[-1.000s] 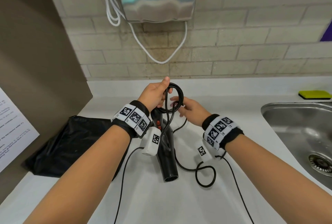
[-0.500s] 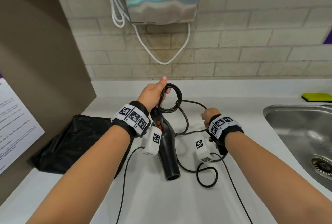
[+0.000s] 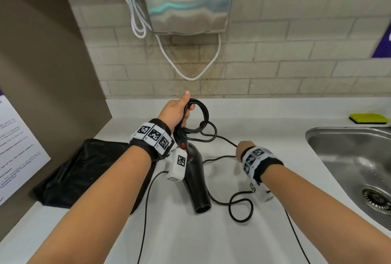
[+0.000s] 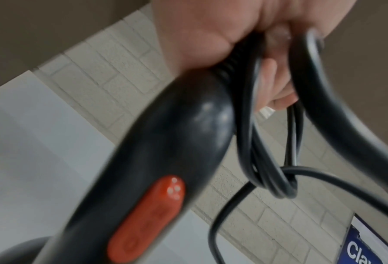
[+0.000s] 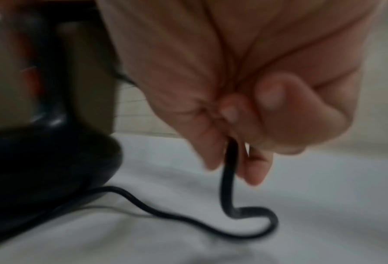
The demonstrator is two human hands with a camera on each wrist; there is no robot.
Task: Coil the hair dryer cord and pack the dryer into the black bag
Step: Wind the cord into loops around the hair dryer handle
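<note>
1. Hair dryer (image 3: 195, 176), black plastic with an orange slide switch (image 4: 147, 214) on its handle, stands tilted on the white bench (image 3: 190, 238): its round nozzle end rests on the surface near the person, and the handle rises away toward the wall.
2. Its thin black cord (image 3: 201, 115) leaves the top of the handle and forms several loops gathered above the dryer; one strand crosses around the bottom of the loops.
3. The left hand (image 3: 176, 111) grips the handle top and the gathered loops together, fingers curled round them and thumb pointing up.
4. From the loops a strand runs right to the right hand (image 3: 243, 147), which is closed on the cord; the right wrist view shows the fingertips (image 5: 253, 171) pinching it, with the cord dropping from them to the bench.
5. More cord lies loose on the bench, curling into a loop (image 3: 241, 208) just right of the nozzle.
6. A crumpled black fabric bag (image 3: 84, 175) lies flat on the bench to the left of the dryer, partly hidden under the left forearm.
7. A steel sink (image 3: 349, 158) is set into the bench at the right, with a yellow sponge (image 3: 368, 118) behind it.
8. On the tiled wall hangs a steel hand dryer (image 3: 188, 3) with a white cable (image 3: 131, 14) looped beside and below it.
</note>
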